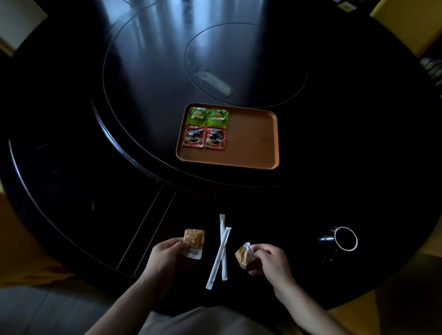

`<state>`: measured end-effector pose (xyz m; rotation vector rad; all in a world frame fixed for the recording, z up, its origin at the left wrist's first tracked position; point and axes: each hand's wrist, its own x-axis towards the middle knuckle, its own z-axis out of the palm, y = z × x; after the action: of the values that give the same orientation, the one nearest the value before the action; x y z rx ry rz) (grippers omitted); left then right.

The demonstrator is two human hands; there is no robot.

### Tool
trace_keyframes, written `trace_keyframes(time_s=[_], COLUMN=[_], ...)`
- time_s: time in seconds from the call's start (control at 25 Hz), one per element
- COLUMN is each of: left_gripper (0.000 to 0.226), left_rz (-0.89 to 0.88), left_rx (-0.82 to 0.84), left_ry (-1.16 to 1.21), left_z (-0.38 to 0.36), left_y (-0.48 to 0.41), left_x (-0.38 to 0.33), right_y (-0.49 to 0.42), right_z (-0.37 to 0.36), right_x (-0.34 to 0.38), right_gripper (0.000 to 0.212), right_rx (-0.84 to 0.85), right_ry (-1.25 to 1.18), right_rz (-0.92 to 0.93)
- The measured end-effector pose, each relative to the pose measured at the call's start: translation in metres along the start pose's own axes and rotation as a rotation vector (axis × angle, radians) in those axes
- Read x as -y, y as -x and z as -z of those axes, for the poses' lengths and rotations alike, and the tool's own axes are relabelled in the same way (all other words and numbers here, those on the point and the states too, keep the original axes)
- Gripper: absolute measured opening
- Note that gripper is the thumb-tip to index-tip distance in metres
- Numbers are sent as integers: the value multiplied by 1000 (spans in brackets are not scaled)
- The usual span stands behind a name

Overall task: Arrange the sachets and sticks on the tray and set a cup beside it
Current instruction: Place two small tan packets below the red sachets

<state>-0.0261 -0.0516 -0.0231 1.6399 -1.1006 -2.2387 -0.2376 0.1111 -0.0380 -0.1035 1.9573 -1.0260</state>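
A brown tray lies on the dark round table, with two green sachets and two red sachets in its left half. My left hand grips one orange sachet near the front edge. Held in my right hand is a second orange sachet, tilted. Two white sticks lie crossed on the table between my hands. A dark cup with a white rim rests on its side to the right.
The table has a raised inner turntable under the tray, with a pale flat object near its centre. Yellow chairs stand around the table.
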Motion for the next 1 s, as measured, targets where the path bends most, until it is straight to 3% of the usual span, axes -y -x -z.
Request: trace_keyframes(time_s=[0.28, 0.56, 0.8, 1.0], left_gripper=[16, 12, 21, 24], left_rz=[-6, -73, -173, -106], left_rx=[8, -70, -107, -283], left_ry=[-32, 147, 183, 347], left_z=[-8, -23, -48, -71], left_y=[-7, -19, -45, -89], left_x=[-15, -63, -127, -167], right_y=[-2, -9, -44, -79], right_z=[4, 6, -13, -24], right_x=[8, 61, 132, 180], right_gripper=[8, 14, 14, 16], right_rx=[-33, -30, -83, -109], right_ry=[243, -38, -68, -55], right_rz=[96, 174, 324, 367])
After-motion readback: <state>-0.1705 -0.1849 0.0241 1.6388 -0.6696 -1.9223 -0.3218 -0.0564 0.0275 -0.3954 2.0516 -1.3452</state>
